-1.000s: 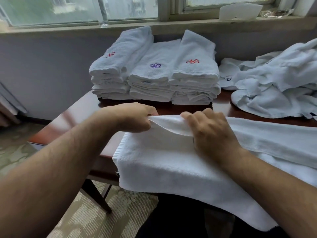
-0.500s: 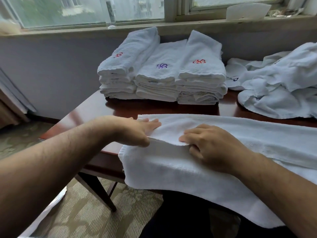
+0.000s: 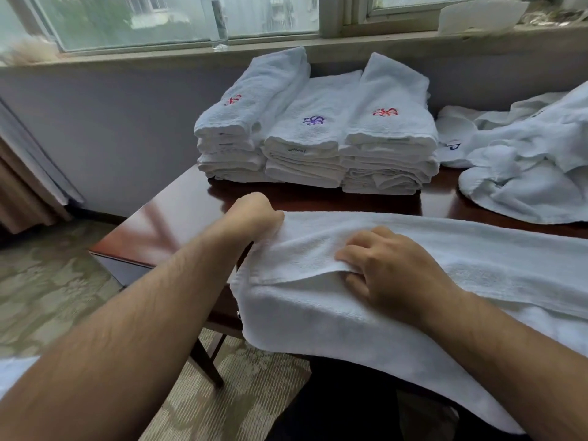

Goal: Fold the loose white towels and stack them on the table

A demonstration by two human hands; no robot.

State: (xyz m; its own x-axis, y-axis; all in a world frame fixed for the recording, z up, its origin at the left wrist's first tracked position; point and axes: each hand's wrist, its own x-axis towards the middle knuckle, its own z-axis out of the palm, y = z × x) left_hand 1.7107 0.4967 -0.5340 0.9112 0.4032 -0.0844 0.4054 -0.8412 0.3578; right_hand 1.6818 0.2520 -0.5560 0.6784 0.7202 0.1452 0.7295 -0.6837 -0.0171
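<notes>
On stacked towels (image 3: 389,138): red/purp. logos (image 3: 314,120)

Setting: hotel or guest room, by its furnishings. Evidence: three stacks of folded white terry towels (image 3: 315,144) with embroidered red and purple emblems; heap of loose white towels (image 3: 525,179) beside them; glossy reddish-brown wooden table (image 3: 178,224); beige leaf-patterned carpet (image 3: 47,281); tan pleated curtain (image 3: 22,192) at left; wide glazed window (image 3: 159,20) above

Head-worn view, looking down, close over table (image 3: 178,224)
</notes>
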